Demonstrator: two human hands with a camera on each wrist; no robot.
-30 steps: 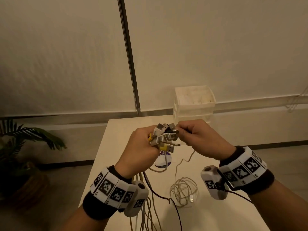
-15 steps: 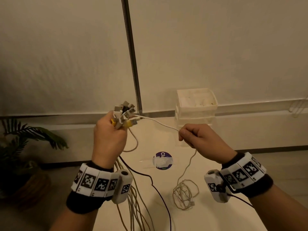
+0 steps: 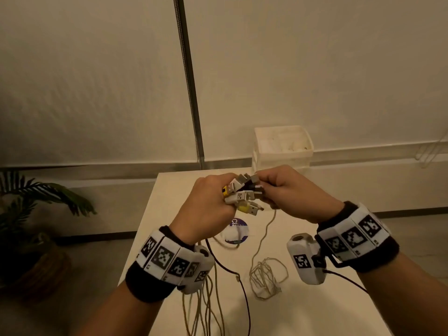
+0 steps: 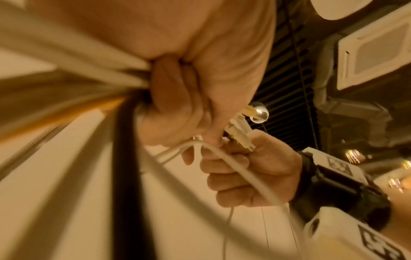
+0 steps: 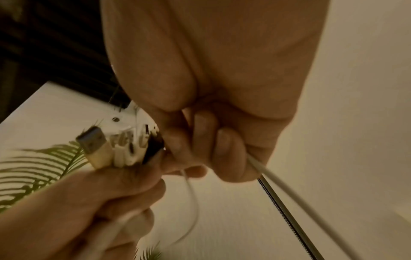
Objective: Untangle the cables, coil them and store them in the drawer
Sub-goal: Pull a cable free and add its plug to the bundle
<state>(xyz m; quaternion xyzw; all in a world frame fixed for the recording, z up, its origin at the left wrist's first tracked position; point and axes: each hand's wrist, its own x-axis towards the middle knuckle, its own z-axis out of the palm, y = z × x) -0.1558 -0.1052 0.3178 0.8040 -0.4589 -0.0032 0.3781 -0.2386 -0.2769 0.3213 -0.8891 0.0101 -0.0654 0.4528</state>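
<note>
White and yellow plugs (image 3: 238,194) bunched in left hand (image 3: 206,209) grip — right hand (image 3: 288,192) pinches one white cable (image 5: 289,190).

In front of me stood a pale table (image 3: 169,238) with a round purple sticker (image 3: 238,223) on its top. Behind it the wall (image 3: 97,81) was covered by a light textured blind, and a thin metal pole (image 3: 188,76) ran down across it to the sill. On the floor (image 3: 104,202) to my left there was a green palm plant (image 3: 36,197) in a woven basket pot (image 3: 41,267). The light was warm and rather dim, and the left corner was in shadow
</note>
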